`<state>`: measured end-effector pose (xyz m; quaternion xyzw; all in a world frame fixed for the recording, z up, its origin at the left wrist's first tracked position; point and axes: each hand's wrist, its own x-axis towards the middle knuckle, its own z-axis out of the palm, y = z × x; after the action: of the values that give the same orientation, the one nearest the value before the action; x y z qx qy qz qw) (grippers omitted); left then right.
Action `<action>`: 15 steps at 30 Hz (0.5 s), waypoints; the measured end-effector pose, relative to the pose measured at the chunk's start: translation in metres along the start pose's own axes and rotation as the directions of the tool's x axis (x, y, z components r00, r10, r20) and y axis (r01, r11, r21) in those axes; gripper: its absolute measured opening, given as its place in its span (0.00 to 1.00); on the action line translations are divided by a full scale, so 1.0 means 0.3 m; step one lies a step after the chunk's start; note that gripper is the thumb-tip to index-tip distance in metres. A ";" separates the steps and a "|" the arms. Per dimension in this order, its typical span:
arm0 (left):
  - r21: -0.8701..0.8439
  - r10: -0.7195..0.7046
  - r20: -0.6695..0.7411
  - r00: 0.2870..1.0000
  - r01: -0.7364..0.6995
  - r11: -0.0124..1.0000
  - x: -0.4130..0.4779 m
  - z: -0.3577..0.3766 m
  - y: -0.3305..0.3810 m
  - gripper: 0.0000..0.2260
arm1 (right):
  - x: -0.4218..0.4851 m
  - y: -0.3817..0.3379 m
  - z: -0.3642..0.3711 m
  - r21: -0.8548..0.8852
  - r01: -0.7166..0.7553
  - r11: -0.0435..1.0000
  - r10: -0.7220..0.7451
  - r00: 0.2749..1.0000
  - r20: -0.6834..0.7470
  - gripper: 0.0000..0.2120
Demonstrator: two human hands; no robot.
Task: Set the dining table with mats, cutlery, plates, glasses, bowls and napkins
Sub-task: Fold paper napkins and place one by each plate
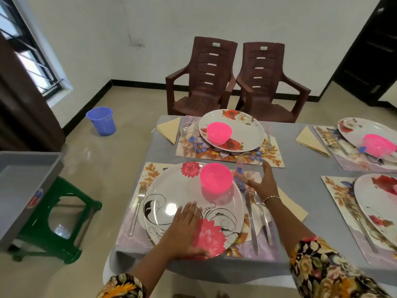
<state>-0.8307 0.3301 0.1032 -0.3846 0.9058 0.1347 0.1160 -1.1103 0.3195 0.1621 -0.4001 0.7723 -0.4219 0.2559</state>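
The nearest place setting lies on a floral mat (151,172): a white plate (171,190) with pink flowers and a pink bowl (216,178) on its far side. My left hand (187,229) rests flat on the plate's near part, fingers straight. A fork (137,207) lies left of the plate; a knife (250,216) and spoon (261,211) lie to its right, with a cream napkin (294,209) beyond them. My right hand (261,183) holds a clear glass (247,164) upright at the mat's far right corner, thumb and fingers around its lower part.
A second setting (242,130) with pink bowl, glass (188,134) and napkin (169,129) sits behind. Two more settings are at the right (348,125). Two brown chairs (206,76) stand past the table. A grey tray (25,190) on a green stool (62,214) and a blue bucket (102,120) are on the left.
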 end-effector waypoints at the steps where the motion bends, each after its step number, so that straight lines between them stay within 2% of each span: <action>1: 0.019 -0.005 0.045 0.999 0.004 1.000 0.010 -0.004 0.012 0.53 | 0.019 0.002 0.002 0.026 0.023 0.999 -0.024 1.000 0.016 0.44; 5: 0.188 0.123 0.075 0.990 -0.135 0.973 0.017 0.034 0.032 0.53 | 0.079 0.013 0.012 0.095 0.112 0.989 -0.118 0.991 0.066 0.41; 7: 0.208 0.168 0.077 0.983 -0.181 0.961 0.022 0.033 0.031 0.52 | 0.098 0.012 0.020 0.093 0.130 0.987 -0.139 0.986 0.093 0.40; 10: 0.155 0.260 0.012 0.965 -0.259 0.953 0.037 0.019 0.034 0.49 | 0.118 0.011 0.033 0.103 0.139 0.985 -0.148 0.985 0.092 0.37; 13: 0.055 0.251 0.090 0.964 -0.257 0.965 0.037 -0.016 0.052 0.49 | 0.121 0.018 0.030 0.131 0.142 0.981 -0.153 0.985 0.081 0.37; 15: 0.032 0.243 0.084 0.966 -0.246 0.969 0.031 -0.018 0.056 0.49 | 0.114 0.025 0.021 0.135 0.152 0.979 -0.162 0.985 0.065 0.36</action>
<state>-0.8499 0.3333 0.1079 -0.2616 0.9437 0.1441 0.1424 -1.1275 0.2905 0.1504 -0.4581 0.6989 -0.4746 0.2764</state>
